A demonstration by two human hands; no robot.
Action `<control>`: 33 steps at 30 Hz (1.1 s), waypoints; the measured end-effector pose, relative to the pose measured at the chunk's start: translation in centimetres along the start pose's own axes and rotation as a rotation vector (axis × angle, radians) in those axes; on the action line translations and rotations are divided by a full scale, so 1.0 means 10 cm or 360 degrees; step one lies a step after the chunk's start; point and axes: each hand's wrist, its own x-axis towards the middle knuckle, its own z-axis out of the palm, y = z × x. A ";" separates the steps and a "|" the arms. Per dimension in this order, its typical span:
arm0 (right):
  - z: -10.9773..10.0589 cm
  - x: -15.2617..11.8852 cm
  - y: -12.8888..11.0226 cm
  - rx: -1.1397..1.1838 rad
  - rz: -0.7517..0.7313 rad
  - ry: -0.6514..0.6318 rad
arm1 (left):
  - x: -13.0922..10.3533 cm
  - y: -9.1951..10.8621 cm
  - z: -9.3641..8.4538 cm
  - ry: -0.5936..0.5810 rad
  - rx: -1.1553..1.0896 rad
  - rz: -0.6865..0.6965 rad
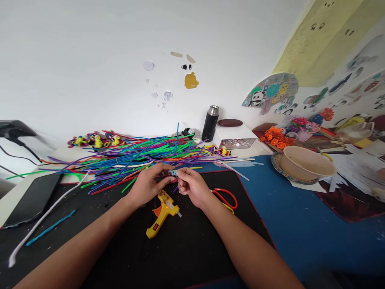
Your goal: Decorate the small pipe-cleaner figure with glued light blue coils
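Note:
Between my two hands is a small light-blue curled piece of pipe cleaner [172, 173]. My left hand [149, 182] pinches it from the left with thumb and fingers. From the other side, my right hand [192, 186] has its fingertips closed on its right end. Just below the hands a yellow glue gun [164, 212] lies on the black mat [192, 257], its small light glowing orange. Scissors with red and yellow handles [226, 197] are partly hidden behind my right wrist.
A heap of colourful pipe cleaners [132, 154] spreads behind my hands. A blue pipe cleaner [51, 228], a white one [45, 220] and a phone [34, 198] lie left. A black thermos [210, 124], a white box [236, 136] and a bowl [306, 162] stand further back.

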 end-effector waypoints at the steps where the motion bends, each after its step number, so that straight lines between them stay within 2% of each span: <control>1: 0.00 0.00 0.00 -0.0004 0.0005 0.0001 | 0.00 0.00 0.00 -0.0011 0.0002 0.0019; 7: 0.00 0.01 0.02 -0.0025 0.0002 -0.0007 | 0.02 0.03 0.00 -0.0015 -0.0004 0.0154; 22: 0.00 0.00 0.03 -0.0034 0.0000 -0.0017 | 0.03 0.04 -0.03 -0.0020 -0.0004 0.0210; 33: 0.01 0.00 0.02 -0.0020 0.0006 -0.0036 | 0.02 0.05 -0.02 0.0021 -0.0020 0.0110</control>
